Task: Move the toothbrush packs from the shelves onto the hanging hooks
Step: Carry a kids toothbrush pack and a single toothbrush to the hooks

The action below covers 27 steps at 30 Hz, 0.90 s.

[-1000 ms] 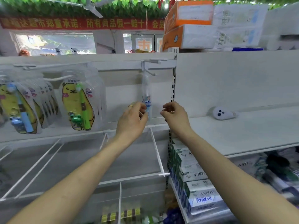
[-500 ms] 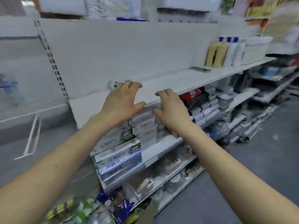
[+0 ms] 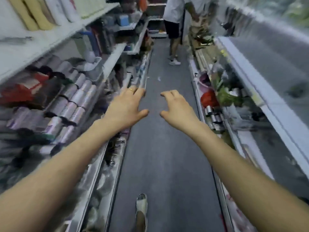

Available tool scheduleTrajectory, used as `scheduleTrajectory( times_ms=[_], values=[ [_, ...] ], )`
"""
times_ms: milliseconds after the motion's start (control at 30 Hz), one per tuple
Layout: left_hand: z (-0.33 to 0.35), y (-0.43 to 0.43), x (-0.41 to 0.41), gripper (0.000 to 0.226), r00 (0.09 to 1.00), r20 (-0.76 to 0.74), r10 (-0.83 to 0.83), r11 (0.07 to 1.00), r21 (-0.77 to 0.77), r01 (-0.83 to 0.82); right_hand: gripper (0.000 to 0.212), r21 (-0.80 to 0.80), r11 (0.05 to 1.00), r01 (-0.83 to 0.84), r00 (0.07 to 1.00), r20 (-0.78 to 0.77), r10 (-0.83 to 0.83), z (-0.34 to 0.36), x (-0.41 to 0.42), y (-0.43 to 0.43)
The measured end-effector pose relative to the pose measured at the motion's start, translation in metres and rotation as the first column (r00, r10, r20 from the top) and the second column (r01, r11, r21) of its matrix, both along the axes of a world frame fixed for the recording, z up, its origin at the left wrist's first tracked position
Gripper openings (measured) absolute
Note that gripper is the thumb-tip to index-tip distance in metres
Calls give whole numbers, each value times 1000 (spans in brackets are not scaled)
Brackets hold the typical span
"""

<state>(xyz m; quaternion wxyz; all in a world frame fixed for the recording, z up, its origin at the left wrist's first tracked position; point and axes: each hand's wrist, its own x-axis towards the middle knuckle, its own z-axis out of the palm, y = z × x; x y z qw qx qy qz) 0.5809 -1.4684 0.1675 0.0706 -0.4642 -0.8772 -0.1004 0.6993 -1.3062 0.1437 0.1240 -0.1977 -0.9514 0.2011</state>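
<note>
**Task status.** No toothbrush pack and no hanging hook can be identified in the head view, as the goods on both sides are motion-blurred. The left hand, which wears a gold ring, and the right hand reach forward over the aisle. The fingers of both are spread and loosely bent, holding nothing. Judgement: the operator is between transfers and a pack has yet to be fetched. The remaining count cannot be determined.

**Surroundings.** The aisle is narrow, with a dark grey floor. White tiered left shelves and white right shelving carry packaged goods. A second person stands at the far end. The operator's sandalled foot is on the floor.
</note>
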Motion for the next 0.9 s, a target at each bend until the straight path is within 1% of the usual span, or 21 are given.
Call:
scheduleTrajectory(
  times_ms=[100, 167, 267, 367, 467, 600, 700, 767, 900],
  values=[
    [-9, 83, -28, 71, 984, 8, -178, 984, -8, 178, 67, 15, 984, 179, 984, 24, -179, -4, 3, 63],
    [-10, 133, -43, 72, 962, 37, -272, 962, -9, 273, 67, 0, 950, 313, 950, 11, -313, -2, 3, 98],
    [-8, 200, -55, 73, 902, 59, -428, 903, -9, 429, 61, -40, 869, 494, 869, -23, -495, 2, 15, 135],
    [-9, 262, -60, 70, 841, 57, -538, 842, -3, 539, 57, -81, 784, 616, 784, -34, -620, -1, 32, 163],
    [-10, 317, -45, 65, 768, 85, -635, 771, 4, 637, 56, -79, 692, 718, 694, 3, -720, -4, 57, 185],
    [-20, 381, -21, 67, 686, 104, -720, 691, 6, 723, 64, -91, 589, 803, 593, 25, -805, -12, 89, 217],
    [-32, 431, 5, 65, 614, 118, -780, 619, 6, 785, 62, -98, 519, 849, 523, 16, -852, -22, 116, 248],
    [-41, 462, 22, 64, 586, 129, -800, 591, -5, 807, 61, -122, 472, 873, 476, 7, -880, -31, 135, 271],
    [-66, 519, 46, 62, 561, 170, -810, 564, -36, 825, 63, -175, 375, 910, 384, 24, -923, -55, 172, 314]
  ],
)
